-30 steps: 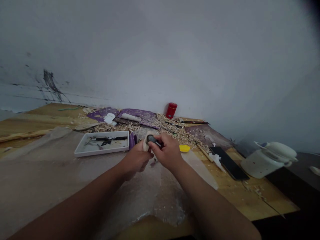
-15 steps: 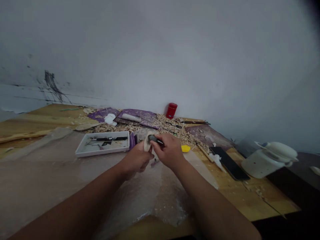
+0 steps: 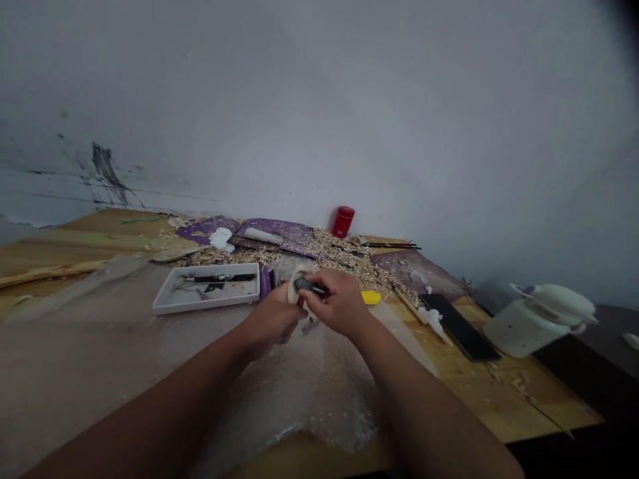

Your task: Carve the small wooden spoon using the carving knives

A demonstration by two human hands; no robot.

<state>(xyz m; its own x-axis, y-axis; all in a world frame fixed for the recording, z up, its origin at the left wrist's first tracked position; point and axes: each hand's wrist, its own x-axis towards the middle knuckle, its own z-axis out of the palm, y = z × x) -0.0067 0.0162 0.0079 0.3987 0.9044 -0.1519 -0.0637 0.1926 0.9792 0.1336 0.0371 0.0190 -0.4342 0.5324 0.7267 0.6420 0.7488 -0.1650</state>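
My left hand point(image 3: 272, 316) holds a pale carved wooden piece point(image 3: 295, 286) upright against its fingers. My right hand point(image 3: 339, 303) is shut around a dark-handled carving knife point(image 3: 309, 286), pressed close to the wood. The knife's blade is hidden by my fingers and the wood. Both hands work close together over a crinkled clear plastic sheet point(image 3: 299, 392). A small yellow object point(image 3: 370, 297) lies just beyond my right hand, and a white tray point(image 3: 204, 307) holding dark tools is to the left of my left hand.
Wood shavings point(image 3: 344, 263) lie heaped on purple sheets point(image 3: 274, 229) at the back. A red tin point(image 3: 343, 221) stands against the wall. To the right are a black flat strip point(image 3: 459, 326) and a white plastic jug point(image 3: 534, 326) near the wooden table's edge point(image 3: 549, 426).
The knife and wood stay together in my hands, sitting slightly lower in the view. The whole scene has shifted a little with my head.
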